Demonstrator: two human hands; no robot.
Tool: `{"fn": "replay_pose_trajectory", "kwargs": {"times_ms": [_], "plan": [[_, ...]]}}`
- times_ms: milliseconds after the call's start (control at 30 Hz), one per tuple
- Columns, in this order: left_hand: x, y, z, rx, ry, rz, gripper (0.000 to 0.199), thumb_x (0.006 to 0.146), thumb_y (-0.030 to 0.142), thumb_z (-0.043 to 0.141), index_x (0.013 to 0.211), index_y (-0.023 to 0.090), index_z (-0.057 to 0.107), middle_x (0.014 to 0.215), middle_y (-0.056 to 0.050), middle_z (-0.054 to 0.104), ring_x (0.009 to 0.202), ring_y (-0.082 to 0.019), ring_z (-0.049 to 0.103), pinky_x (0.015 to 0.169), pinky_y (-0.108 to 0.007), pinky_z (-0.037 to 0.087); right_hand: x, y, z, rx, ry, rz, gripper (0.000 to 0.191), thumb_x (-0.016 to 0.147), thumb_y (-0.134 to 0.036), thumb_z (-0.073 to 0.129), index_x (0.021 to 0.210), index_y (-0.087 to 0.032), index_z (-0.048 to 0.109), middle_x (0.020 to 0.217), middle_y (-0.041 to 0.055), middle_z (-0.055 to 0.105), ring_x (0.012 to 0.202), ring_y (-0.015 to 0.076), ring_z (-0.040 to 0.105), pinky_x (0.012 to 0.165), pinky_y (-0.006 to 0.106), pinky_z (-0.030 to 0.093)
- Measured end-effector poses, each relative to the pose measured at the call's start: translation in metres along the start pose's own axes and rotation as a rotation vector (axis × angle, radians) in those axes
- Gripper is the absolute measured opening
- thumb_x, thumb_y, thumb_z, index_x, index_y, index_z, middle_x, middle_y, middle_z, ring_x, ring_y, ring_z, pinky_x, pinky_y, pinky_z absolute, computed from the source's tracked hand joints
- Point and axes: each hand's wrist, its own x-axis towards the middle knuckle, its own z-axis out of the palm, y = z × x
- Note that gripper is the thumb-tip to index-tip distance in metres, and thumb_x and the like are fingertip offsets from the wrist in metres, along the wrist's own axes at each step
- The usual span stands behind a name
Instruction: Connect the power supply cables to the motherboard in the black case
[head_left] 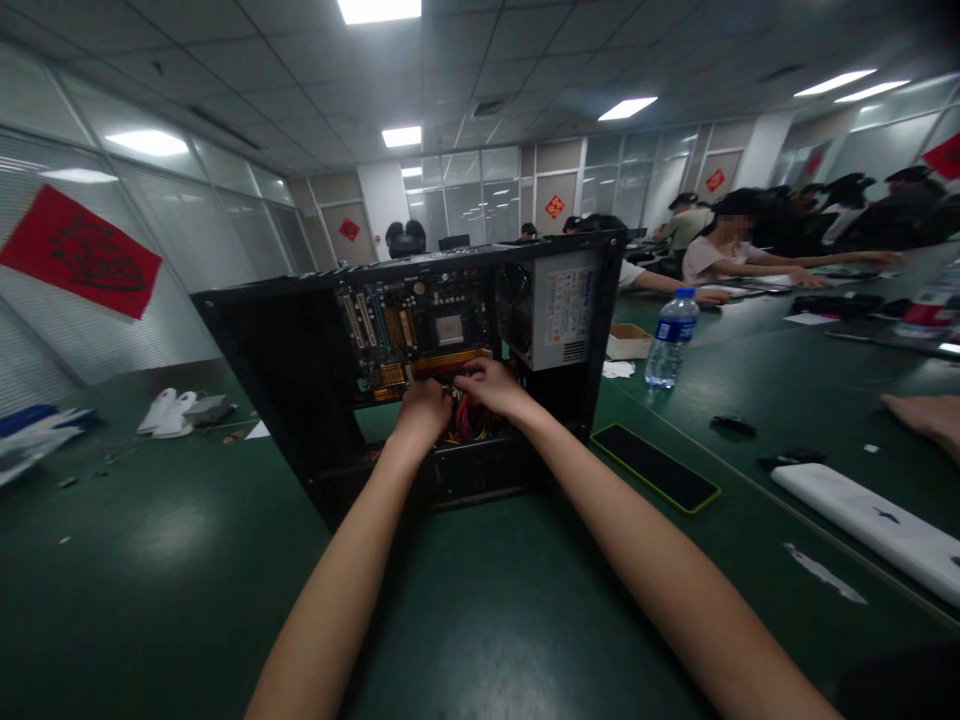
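A black computer case stands on the table before me with its side open. Inside it are a motherboard and, at upper right, a grey power supply with a fan. Both hands reach in at the board's lower edge, beside a bundle of coloured cables. The fingers of my left hand are curled together, largely hidden behind its back. Close to its right, my right hand has thumb and fingers pinched just below the orange memory slots. Whatever the fingertips hold is too small to make out.
Right of the case are a water bottle, a small open box, a dark pad with a green edge and a long white object. White items lie at left. Other people sit along the table at right.
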Motion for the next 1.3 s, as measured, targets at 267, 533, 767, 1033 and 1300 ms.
{"fn": "replay_pose_trajectory", "kwargs": {"times_ms": [267,533,767,1033,1300], "plan": [[-0.015,-0.008,-0.007,-0.119,-0.075,0.014,0.039,0.097,0.043,0.047,0.105,0.016,0.074,0.112,-0.019,0.073,0.104,-0.029,0.070,0.083,-0.033,0.051,-0.006,-0.007,-0.006,0.397,-0.059,0.212,0.011,0.091,-0.003,0.059,0.092,-0.014,0.057,0.070,-0.0004,0.066,0.058,0.0091,0.063,0.063,0.022,0.056],[-0.023,-0.004,-0.007,-0.138,-0.109,0.065,0.040,0.098,0.042,0.044,0.101,0.016,0.074,0.111,-0.020,0.074,0.104,-0.030,0.070,0.085,-0.034,0.051,-0.001,0.002,0.003,0.220,-0.026,0.361,0.020,0.089,-0.007,0.064,0.072,-0.013,0.056,0.048,-0.0013,0.056,0.039,0.0103,0.051,0.042,0.020,0.041],[-0.021,-0.006,-0.007,-0.129,-0.094,0.042,0.040,0.098,0.039,0.042,0.104,0.015,0.074,0.110,-0.022,0.074,0.105,-0.032,0.070,0.085,-0.036,0.051,-0.004,-0.004,0.007,0.345,-0.024,0.449,0.016,0.089,0.000,0.059,0.078,-0.012,0.057,0.061,-0.0004,0.063,0.051,0.0075,0.059,0.055,0.018,0.050],[-0.017,-0.009,-0.003,-0.111,-0.082,0.030,0.039,0.098,0.036,0.041,0.107,0.014,0.072,0.113,-0.025,0.072,0.107,-0.037,0.070,0.084,-0.040,0.052,0.004,-0.002,0.019,0.403,0.002,0.499,0.016,0.089,0.002,0.057,0.081,-0.011,0.057,0.064,0.0000,0.062,0.054,0.0085,0.061,0.056,0.019,0.052],[-0.017,-0.009,-0.006,-0.097,-0.097,0.014,0.039,0.097,0.036,0.041,0.109,0.015,0.071,0.117,-0.024,0.071,0.109,-0.036,0.069,0.084,-0.041,0.052,0.004,-0.005,0.026,0.387,0.117,0.505,0.019,0.089,0.002,0.055,0.080,-0.014,0.054,0.059,-0.0028,0.057,0.049,0.0076,0.055,0.051,0.018,0.046]]}}
